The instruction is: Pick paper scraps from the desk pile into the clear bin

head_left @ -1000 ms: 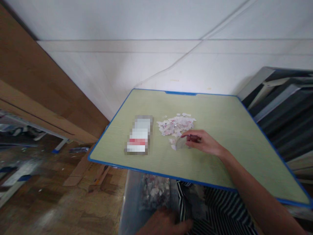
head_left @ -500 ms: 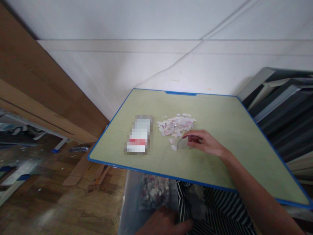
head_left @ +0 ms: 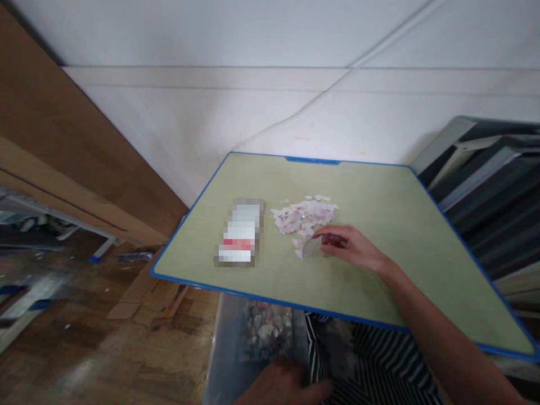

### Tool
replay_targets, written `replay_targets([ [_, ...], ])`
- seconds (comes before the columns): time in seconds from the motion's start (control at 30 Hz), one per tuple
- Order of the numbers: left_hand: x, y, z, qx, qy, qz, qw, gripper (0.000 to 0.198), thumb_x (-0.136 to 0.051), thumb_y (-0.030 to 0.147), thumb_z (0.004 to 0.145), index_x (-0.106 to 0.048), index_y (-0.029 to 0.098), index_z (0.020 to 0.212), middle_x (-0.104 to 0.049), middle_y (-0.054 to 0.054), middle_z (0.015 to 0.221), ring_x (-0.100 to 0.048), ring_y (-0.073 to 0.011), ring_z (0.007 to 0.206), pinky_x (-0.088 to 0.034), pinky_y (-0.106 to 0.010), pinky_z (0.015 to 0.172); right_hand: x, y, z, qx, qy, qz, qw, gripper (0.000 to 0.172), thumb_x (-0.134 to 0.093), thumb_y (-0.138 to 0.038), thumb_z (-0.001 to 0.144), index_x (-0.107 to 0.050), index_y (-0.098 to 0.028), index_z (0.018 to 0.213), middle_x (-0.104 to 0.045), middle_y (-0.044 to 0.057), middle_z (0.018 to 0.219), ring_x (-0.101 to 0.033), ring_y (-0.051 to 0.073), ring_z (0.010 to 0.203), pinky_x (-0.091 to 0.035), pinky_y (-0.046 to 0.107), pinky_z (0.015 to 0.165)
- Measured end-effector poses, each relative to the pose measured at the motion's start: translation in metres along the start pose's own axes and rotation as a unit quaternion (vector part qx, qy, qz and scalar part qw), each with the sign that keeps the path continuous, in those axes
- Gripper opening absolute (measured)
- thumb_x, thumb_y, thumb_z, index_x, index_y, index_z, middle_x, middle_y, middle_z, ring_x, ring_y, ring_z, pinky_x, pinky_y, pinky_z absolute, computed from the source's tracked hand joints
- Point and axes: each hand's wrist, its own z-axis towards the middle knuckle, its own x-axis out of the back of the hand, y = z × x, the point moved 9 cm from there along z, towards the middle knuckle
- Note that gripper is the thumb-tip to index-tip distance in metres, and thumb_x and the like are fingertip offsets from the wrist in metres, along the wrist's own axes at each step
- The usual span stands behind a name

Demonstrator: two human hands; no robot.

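Observation:
Over the pale green table, my right hand is closed on a clear, round-edged plastic piece with small marks on it. Its curled fingers hide the piece's right side. A few loose paper scraps lie at its left edge. Just beyond is a heap of torn white and pinkish paper scraps. Below the table's front edge, at the bottom of the view, my left hand lies with its thumb stretched away from the fingers. Nothing shows in it, and it is partly cut off and dim.
A blurred-out flat rectangular item lies left of the heap. Under the front edge stands a clear plastic bin with more paper scraps. Cardboard stands at left, dark panels lean at right, and a white wall rises behind.
My right hand has shifted slightly left, and the clear piece has tilted and moved left with it onto the loose scraps. My left hand and the heap look unchanged.

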Motion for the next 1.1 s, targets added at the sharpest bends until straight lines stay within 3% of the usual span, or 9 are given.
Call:
replay_targets([
  [0.3, 0.005, 0.003, 0.001, -0.014, 0.083, 0.010, 0.996, 0.039, -0.063, 0.033, 0.086, -0.042, 0.027, 0.118, -0.064, 0.002, 0.069, -0.062, -0.0179, 0.051, -0.042, -0.024, 0.043, 0.001, -0.004, -0.001, 0.001, -0.012, -0.015, 1.000, 0.021, -0.058, -0.028, 0.076, -0.065, -0.016, 0.092, -0.056, 0.002, 0.069, -0.048, 0.010, 0.056, -0.038, 0.023, 0.050],
  [0.57, 0.003, 0.003, 0.002, -0.009, 0.049, 0.018, 0.999, 0.042, -0.060, 0.031, 0.088, -0.036, 0.030, 0.122, -0.064, 0.004, 0.071, -0.063, -0.0170, 0.055, -0.034, -0.025, 0.040, 0.014, -0.006, -0.004, -0.001, 0.012, -0.036, 0.999, 0.020, -0.058, -0.025, 0.075, -0.066, -0.015, 0.089, -0.050, -0.001, 0.062, -0.043, 0.009, 0.051, -0.034, 0.021, 0.045],
  [0.9, -0.010, 0.001, 0.001, -0.002, 0.105, 0.009, 0.994, 0.046, -0.062, 0.032, 0.087, -0.032, 0.030, 0.122, -0.060, 0.005, 0.067, -0.058, -0.0173, 0.050, -0.025, -0.030, 0.039, 0.018, -0.016, -0.007, 0.056, 0.033, -0.075, 0.995, 0.017, -0.057, -0.022, 0.076, -0.068, -0.014, 0.086, -0.047, -0.003, 0.054, -0.040, 0.007, 0.047, -0.031, 0.020, 0.042],
  [1.1, -0.003, 0.000, 0.001, -0.002, 0.066, 0.011, 0.998, 0.044, -0.058, 0.031, 0.089, -0.031, 0.030, 0.124, -0.063, 0.003, 0.071, -0.061, -0.0179, 0.054, -0.027, -0.029, 0.039, 0.020, -0.019, -0.009, 0.069, 0.037, -0.098, 0.992, 0.017, -0.057, -0.022, 0.076, -0.069, -0.015, 0.085, -0.048, -0.003, 0.053, -0.039, 0.007, 0.045, -0.031, 0.020, 0.042],
])
